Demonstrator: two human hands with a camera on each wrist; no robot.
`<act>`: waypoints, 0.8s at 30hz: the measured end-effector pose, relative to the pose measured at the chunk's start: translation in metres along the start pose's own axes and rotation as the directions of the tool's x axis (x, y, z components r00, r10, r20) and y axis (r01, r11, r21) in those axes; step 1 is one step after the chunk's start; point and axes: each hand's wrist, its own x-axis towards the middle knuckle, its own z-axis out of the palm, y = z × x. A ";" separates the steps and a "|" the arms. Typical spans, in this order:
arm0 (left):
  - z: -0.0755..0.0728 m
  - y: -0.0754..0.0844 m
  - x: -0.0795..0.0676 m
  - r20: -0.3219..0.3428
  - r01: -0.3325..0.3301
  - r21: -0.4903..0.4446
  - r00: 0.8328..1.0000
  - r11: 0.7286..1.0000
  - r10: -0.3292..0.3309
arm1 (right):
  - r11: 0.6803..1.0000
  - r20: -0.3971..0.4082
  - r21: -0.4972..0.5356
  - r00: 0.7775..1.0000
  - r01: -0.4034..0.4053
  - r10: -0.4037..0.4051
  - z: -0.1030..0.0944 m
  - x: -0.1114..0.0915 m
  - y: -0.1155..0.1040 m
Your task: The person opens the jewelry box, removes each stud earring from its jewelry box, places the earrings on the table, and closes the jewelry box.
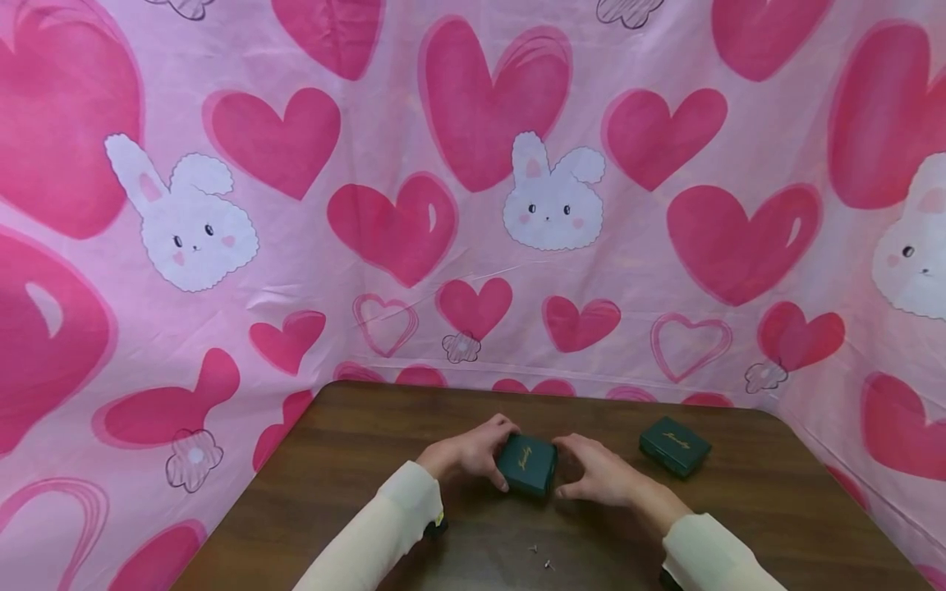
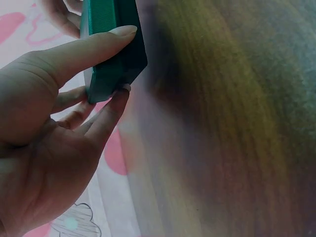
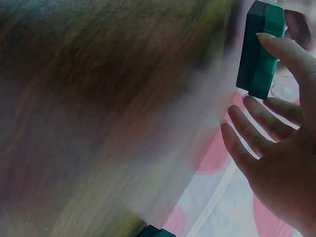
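Observation:
A dark green jewelry box (image 1: 527,465) with gold lettering on its lid sits level between both hands, its lid closed. My left hand (image 1: 480,450) grips its left side, thumb on the front edge and fingers behind; the left wrist view shows this thumb (image 2: 106,47) lying along the ribbed green side. On the other side is my right hand (image 1: 600,472), fingers spread and only lightly bent. Its fingertips come right up to the box's right end, and the right wrist view shows the thumb (image 3: 284,49) overlapping the box (image 3: 261,52).
A second green jewelry box (image 1: 674,447) lies on the brown wooden table (image 1: 414,410) to the right, beyond my right hand. Two tiny shiny pieces (image 1: 548,564) lie near the front. Behind the table hangs a pink cloth (image 1: 473,271) printed with hearts and rabbits.

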 end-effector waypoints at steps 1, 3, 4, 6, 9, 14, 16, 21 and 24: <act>0.001 -0.001 0.001 0.004 0.005 -0.001 1.000 1.000 -0.005 | 1.000 -0.001 -0.005 1.000 0.008 -0.008 0.001 0.000 0.000; 0.004 -0.002 0.001 0.009 0.011 0.003 1.000 1.000 -0.011 | 1.000 -0.003 -0.020 1.000 0.023 -0.023 0.003 -0.001 0.001; 0.005 -0.003 0.002 0.010 0.008 0.013 1.000 1.000 -0.008 | 0.999 -0.004 -0.024 1.000 0.027 -0.027 0.004 -0.002 0.001; 0.007 -0.003 0.002 0.015 0.003 0.026 1.000 1.000 -0.004 | 0.999 -0.005 -0.034 1.000 0.027 -0.027 0.005 -0.003 0.001; 0.012 -0.013 0.008 0.018 -0.031 0.065 0.999 0.997 0.029 | 0.999 -0.007 -0.044 1.000 0.022 -0.022 0.007 -0.004 0.001; 0.014 -0.023 0.015 0.015 -0.069 0.057 0.998 0.996 0.068 | 0.997 -0.025 -0.074 0.999 0.028 -0.030 0.008 -0.006 0.002; 0.010 -0.015 0.009 0.012 -0.050 0.014 0.999 0.999 0.050 | 0.996 -0.027 -0.079 0.999 0.029 -0.032 0.008 -0.006 0.002; 0.010 -0.014 0.001 -0.015 -0.013 0.004 1.000 1.000 0.013 | 0.999 0.007 -0.040 1.000 0.002 -0.002 0.008 -0.006 0.003; 0.011 -0.017 -0.001 -0.026 0.000 0.034 1.000 0.999 0.001 | 1.000 0.033 0.001 0.999 -0.017 0.017 0.008 -0.006 0.002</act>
